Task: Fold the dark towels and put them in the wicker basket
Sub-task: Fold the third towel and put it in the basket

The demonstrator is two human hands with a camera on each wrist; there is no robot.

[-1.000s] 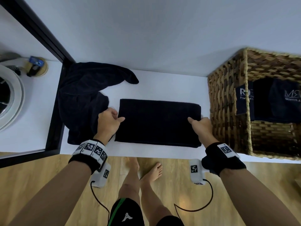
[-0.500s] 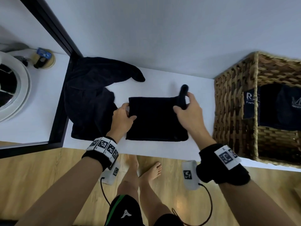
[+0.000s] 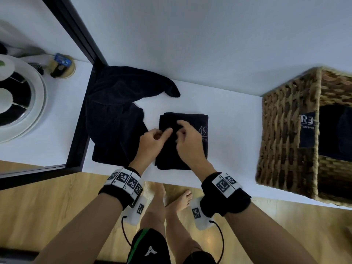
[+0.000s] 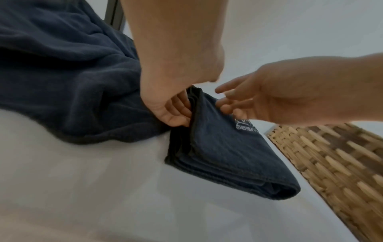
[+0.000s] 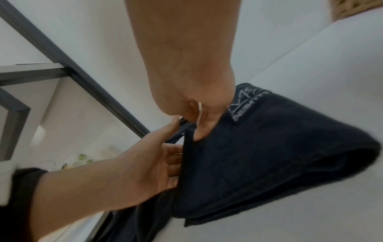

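A folded dark towel (image 3: 192,119) with a pale logo lies on the white shelf (image 3: 234,134). My left hand (image 3: 165,133) holds its left edge, fingers tucked in at the layers (image 4: 176,113) and thumb on top. My right hand (image 3: 181,130) hovers over the same edge with loose, spread fingers (image 4: 228,101) that brush the top layer and hold nothing. A crumpled dark towel (image 3: 114,115) lies to the left. The wicker basket (image 3: 282,141) stands at the right with dark folded towels (image 3: 333,134) inside.
A black frame (image 3: 80,130) bounds the shelf on the left. Beyond it sit a round white appliance (image 3: 34,103) and a small wooden dish (image 3: 63,68). The wall runs close behind the shelf. Wooden floor and my bare feet (image 3: 182,197) show below the front edge.
My right hand carried the towel's right end over to the left, halving it, then let go. My left hand stayed at the left edge. The view shifted left.
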